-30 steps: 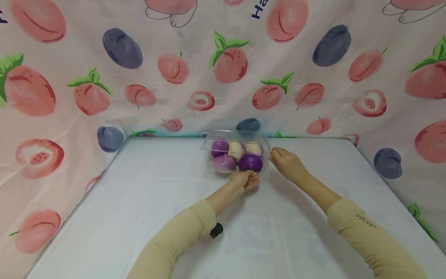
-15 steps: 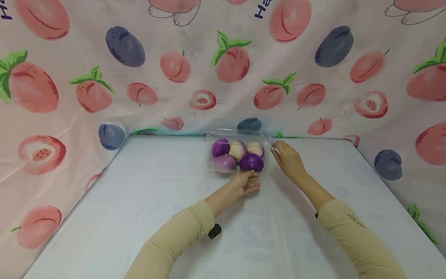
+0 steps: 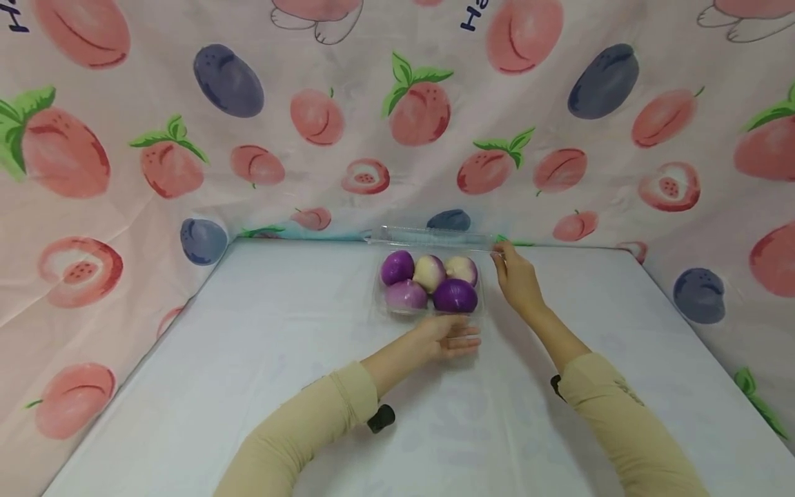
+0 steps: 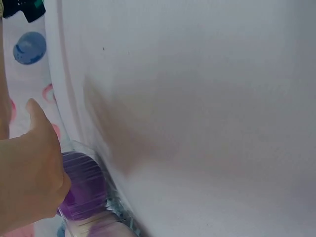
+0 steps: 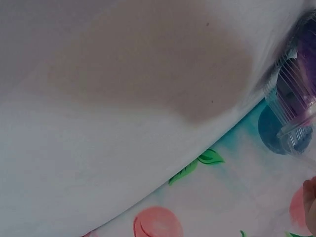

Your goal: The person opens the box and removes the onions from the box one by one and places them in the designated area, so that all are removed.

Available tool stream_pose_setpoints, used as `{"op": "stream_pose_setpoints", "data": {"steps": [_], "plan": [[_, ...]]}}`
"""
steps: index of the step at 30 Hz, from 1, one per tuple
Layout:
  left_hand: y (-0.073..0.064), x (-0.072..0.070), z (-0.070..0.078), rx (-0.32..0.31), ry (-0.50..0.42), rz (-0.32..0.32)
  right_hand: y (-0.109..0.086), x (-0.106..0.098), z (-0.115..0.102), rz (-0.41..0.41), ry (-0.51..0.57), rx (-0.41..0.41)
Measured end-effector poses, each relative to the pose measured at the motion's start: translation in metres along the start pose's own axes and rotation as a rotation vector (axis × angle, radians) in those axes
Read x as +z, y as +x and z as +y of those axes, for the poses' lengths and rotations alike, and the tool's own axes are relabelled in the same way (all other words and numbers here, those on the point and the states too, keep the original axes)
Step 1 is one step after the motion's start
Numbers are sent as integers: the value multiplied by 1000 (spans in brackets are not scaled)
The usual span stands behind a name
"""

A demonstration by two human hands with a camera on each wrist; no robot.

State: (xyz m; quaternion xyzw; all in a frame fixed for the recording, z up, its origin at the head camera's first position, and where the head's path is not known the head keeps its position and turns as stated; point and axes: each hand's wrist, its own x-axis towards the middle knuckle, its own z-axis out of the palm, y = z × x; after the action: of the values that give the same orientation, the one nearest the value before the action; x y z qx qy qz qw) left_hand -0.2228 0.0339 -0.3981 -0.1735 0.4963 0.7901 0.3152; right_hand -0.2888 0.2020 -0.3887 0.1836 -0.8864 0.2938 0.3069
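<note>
Box (image 3: 379, 302) sits at the far middle of the table (image 3: 279, 338), likely light and flexible, the onions (image 3: 455, 296) smooth and heavier. The right hand (image 3: 520, 279) pinches the lid (image 3: 428, 238) by its right edge; the left (image 3: 444, 338), fingers loosely spread, lies at the near wall, probably the steadier hold.

Surface (image 3: 286, 304): wide passage left of the clear container (image 3: 377, 304); also right, past the right hand (image 3: 518, 283).
Above onions (image 3: 428, 275): open from overhead.
Container's back: raised lid (image 3: 435, 238), then patterned cloth (image 3: 254, 197), bar the way.
Container's front: left hand (image 3: 448, 337) blocks the right part.
Lid's right end: right hand there.
</note>
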Motion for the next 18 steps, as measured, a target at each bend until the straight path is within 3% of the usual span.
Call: {"op": "stream_pose_setpoints", "data": {"steps": [7,18], "plan": [[-12,-7,-3,-34,11,-80,0,0,1,19,31,-16],[-41,-17,2,-74,-19,-45,1,-1,2,36,60,8]]}}
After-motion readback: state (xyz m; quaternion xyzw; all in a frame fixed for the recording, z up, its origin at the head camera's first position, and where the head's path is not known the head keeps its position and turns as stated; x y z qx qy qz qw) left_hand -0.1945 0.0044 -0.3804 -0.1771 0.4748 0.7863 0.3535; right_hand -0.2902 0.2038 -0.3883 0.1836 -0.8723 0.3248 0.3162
